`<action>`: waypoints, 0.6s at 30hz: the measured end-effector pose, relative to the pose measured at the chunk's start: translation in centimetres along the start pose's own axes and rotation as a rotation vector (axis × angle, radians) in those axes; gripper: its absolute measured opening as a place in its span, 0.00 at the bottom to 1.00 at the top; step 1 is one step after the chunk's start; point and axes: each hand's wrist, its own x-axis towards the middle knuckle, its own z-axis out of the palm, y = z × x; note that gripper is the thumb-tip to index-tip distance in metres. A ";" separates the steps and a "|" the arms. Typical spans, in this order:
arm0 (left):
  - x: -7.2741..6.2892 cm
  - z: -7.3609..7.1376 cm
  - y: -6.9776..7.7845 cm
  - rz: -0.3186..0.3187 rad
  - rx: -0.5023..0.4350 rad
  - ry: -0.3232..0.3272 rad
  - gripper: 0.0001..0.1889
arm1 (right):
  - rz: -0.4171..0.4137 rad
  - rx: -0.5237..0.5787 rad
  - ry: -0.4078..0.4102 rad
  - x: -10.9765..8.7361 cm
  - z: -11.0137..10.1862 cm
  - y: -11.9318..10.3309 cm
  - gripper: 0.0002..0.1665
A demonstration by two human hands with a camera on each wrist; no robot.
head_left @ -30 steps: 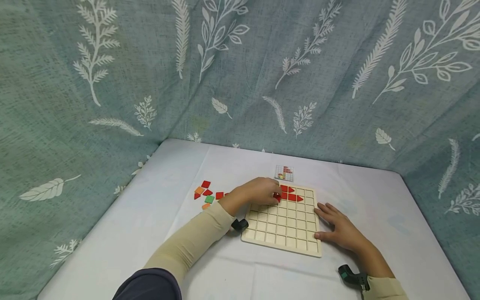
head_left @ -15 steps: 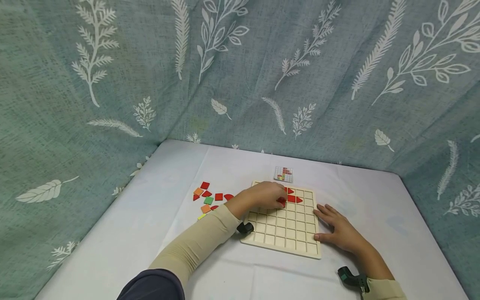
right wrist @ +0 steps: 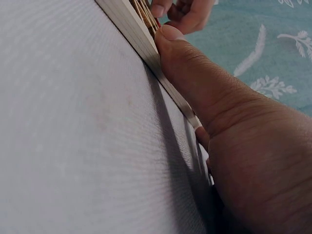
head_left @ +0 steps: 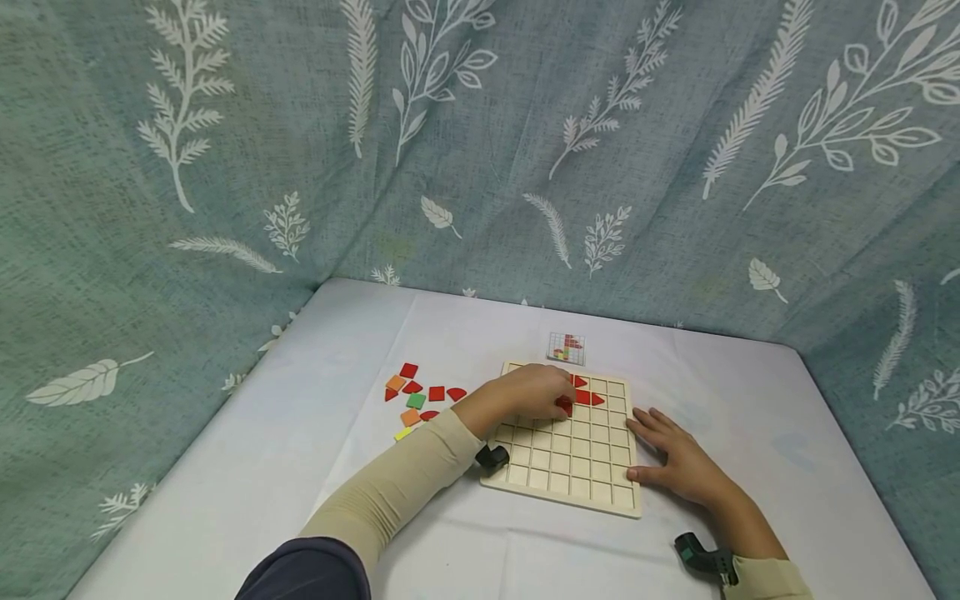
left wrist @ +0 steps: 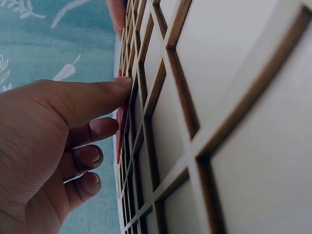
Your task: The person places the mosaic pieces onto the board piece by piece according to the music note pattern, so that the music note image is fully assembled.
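My left hand reaches over the upper part of a wooden grid board. Its thumb and index finger pinch a small red tile at one of the grid cells; the hand covers most of that tile. In the left wrist view the thumb presses at the board's surface over red edges, with the other fingers loosely bent. Beside the hand, a red square tile and red pointed tiles sit in cells. My right hand lies with fingers spread, thumb and fingertips touching the board's right edge.
Left of the board lie several loose tiles: a red square, an orange one, a green one, a yellow one and more. A pattern card lies behind the board. A patterned curtain backs the white table.
My left hand has moved a little to the right across the board with the red tile, then stayed nearly still over the last half second. The right hand has kept its place.
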 end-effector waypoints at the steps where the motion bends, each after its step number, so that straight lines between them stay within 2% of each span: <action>1: 0.0 0.0 0.0 0.001 0.000 -0.001 0.07 | -0.003 0.000 0.000 0.0 0.0 0.0 0.57; 18: -0.3 0.0 -0.3 -0.021 -0.006 0.001 0.07 | 0.004 -0.006 0.002 0.0 0.1 0.2 0.57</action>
